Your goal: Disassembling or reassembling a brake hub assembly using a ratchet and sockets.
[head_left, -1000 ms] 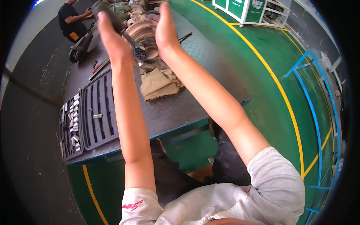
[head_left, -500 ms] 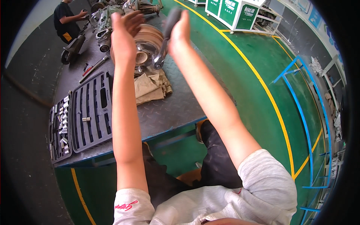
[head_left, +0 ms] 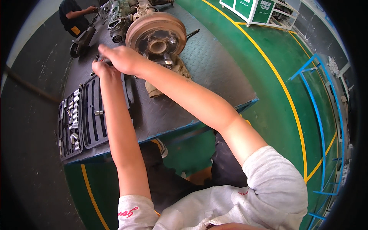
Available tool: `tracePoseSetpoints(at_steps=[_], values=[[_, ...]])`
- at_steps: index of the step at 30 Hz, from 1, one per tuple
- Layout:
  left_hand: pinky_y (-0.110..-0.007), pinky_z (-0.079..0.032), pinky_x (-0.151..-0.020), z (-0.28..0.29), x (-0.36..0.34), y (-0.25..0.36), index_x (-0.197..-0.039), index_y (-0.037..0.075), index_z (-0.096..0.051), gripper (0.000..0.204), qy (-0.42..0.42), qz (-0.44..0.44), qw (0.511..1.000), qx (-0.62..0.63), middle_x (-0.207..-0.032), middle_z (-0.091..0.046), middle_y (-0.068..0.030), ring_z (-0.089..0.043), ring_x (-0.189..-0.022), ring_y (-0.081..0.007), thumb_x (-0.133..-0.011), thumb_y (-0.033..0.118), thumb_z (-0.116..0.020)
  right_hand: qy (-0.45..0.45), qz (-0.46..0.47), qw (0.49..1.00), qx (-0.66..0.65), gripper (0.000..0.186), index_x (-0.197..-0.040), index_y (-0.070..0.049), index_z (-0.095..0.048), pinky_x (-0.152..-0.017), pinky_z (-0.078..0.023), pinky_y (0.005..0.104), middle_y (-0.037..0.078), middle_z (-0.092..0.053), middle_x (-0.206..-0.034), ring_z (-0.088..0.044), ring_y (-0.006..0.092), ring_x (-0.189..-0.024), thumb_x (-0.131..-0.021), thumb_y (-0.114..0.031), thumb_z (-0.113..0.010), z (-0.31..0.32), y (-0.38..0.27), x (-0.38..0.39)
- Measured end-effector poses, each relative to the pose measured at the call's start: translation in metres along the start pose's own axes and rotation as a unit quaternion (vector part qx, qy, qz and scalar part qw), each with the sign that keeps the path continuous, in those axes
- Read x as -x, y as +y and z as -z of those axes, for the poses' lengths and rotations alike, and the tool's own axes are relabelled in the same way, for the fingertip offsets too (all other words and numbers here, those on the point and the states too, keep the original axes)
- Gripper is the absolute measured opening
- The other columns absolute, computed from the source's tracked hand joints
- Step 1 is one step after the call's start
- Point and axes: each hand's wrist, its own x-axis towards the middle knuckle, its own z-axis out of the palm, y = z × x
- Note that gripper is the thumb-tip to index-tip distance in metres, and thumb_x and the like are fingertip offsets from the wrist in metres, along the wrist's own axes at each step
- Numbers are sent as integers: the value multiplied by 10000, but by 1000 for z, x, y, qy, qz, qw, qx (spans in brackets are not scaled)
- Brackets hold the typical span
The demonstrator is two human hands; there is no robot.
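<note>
My left hand [head_left: 107,69] is curled beside the open socket case [head_left: 91,120], its grip on something dark and small that I cannot make out. My right hand [head_left: 124,60] reaches leftward just over it, fingertips blurred and partly hidden. To their right sits a rusty brake drum [head_left: 136,33] with a central hub [head_left: 158,46] and a metal fitting [head_left: 168,62] at its lower right, above folded tan cloth [head_left: 153,89]. The case holds several silver sockets [head_left: 74,113].
The steel-plate bench [head_left: 214,80] also carries metal assemblies [head_left: 117,25]. Another person [head_left: 74,21] works at the back left beside a dark long part [head_left: 82,42]. A green-and-white cabinet [head_left: 260,11] stands behind a yellow floor line; a blue frame [head_left: 318,99] is at right.
Both my hands have moved down and left, from beside the drum to together near the socket case. The dark-handled tool seen in my right hand is no longer visible there.
</note>
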Motion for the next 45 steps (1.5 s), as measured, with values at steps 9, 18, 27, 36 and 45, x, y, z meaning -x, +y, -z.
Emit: tracePoseSetpoints(at_steps=[9,18,27,36,45], values=[[-340,-448,-877,-95,73,-21,-1371,-14,-467,771,-89,-200,974,-63,-1116,-597,-138,-552,-943,-228,-911,606,-461,246,152,957,-30,610,-1060,-4,-643,-813,-513,362,162,-664,-1115,-649,253,-936,-1030,-526,-327,89,-13,6],[-349,-392,-998,-153,112,-118,-1308,16,-555,557,-308,-75,946,-68,-1166,-659,-138,-579,-1114,-244,-1002,469,-447,235,-134,841,-469,662,-1175,-28,-590,-942,-445,398,160,-614,-1160,-580,277,-1080,-986,-583,-283,169,15,38],[-300,-564,-639,-161,131,-146,-1091,-42,-581,289,-236,-20,969,-71,-838,-697,-177,-698,-739,-226,-961,216,-583,332,-54,819,-465,714,-1121,-101,-622,-723,-562,351,51,-678,-915,-670,207,-844,-958,-603,-142,217,60,36],[-359,-458,-904,-107,81,-24,-1219,0,-561,537,-95,-177,978,61,-1105,-626,-113,-577,-1036,-228,-985,475,-472,320,214,919,-86,352,-1158,-55,-551,-754,-456,289,64,-601,-968,-569,124,-880,-902,-280,-640,113,-39,3],[-529,-519,-768,4,7,33,-1230,-115,-369,867,99,72,968,217,-983,-546,-280,-570,-823,-370,-913,669,-180,-3,197,888,414,539,-1282,-128,-621,-928,-512,392,208,-681,-1127,-662,337,-1051,-868,-473,-622,-3,-10,15]])
